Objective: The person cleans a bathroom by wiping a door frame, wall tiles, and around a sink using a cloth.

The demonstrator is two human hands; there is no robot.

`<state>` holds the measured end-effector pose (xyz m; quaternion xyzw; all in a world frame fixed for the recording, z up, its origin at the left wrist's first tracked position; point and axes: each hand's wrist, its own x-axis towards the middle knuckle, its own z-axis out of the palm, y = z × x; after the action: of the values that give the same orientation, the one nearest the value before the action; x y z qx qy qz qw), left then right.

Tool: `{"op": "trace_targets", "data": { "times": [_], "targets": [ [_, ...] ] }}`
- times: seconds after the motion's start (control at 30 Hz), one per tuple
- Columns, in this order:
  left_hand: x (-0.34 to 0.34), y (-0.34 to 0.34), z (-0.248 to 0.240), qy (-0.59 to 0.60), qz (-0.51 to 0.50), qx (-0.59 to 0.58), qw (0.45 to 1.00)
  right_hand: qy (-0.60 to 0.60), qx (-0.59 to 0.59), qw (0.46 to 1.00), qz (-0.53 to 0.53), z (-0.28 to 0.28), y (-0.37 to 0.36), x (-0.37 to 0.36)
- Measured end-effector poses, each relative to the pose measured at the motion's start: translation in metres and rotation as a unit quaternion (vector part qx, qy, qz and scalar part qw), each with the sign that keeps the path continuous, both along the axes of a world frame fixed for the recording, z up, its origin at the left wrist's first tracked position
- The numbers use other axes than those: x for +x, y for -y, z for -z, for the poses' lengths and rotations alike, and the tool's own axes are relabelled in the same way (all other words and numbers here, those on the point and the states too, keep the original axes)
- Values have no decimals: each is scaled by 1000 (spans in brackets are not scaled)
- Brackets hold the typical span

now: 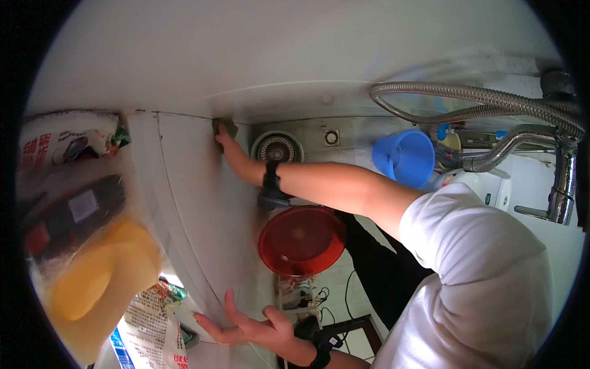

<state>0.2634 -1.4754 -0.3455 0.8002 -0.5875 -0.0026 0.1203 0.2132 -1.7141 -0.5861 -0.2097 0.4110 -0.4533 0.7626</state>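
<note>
My right hand (pixel 228 146) reaches far out and presses a dark green scouring pad (pixel 224 127) against the upper edge of a white appliance side panel (pixel 196 203). A black wristband (pixel 270 178) sits on that wrist. My left hand (pixel 246 325) is low in the head view, fingers spread, palm resting flat on the same white panel near its lower edge, holding nothing. A black band (pixel 319 357) is on the left wrist. My white T-shirt sleeve (pixel 479 258) fills the lower right.
A red basin (pixel 301 240) stands on the tiled floor beside a round metal floor drain (pixel 276 147). A blue plastic container (pixel 405 157) and corrugated metal hoses (pixel 479 101) are at the right. Printed bags (pixel 67 138) and a yellow object (pixel 104 270) lie at the left. Cables (pixel 319 295) trail below.
</note>
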Motion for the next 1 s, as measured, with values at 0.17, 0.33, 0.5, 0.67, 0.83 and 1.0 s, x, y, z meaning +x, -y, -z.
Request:
{"op": "trace_targets", "data": {
  "times": [0.17,0.33,0.5,0.67,0.83,1.0],
  "targets": [
    [-5,3,-9,-45,8,-20,999,-154,-377,912,32,-124,-53,2],
    [-4,3,-12,-67,28,-33,997,-140,-438,888,9,-147,-116,6],
    [-5,3,-10,-79,45,-53,994,-134,-406,901,-74,-98,-188,9],
    [-1,-1,-16,-130,34,-55,989,-168,-324,929,-65,-114,-73,-5],
    [4,-5,-23,-146,39,-39,988,-203,-355,912,16,-129,-47,4],
    [-4,2,-9,-152,36,-78,985,-187,-457,867,-73,-108,-206,20]
  ]
}}
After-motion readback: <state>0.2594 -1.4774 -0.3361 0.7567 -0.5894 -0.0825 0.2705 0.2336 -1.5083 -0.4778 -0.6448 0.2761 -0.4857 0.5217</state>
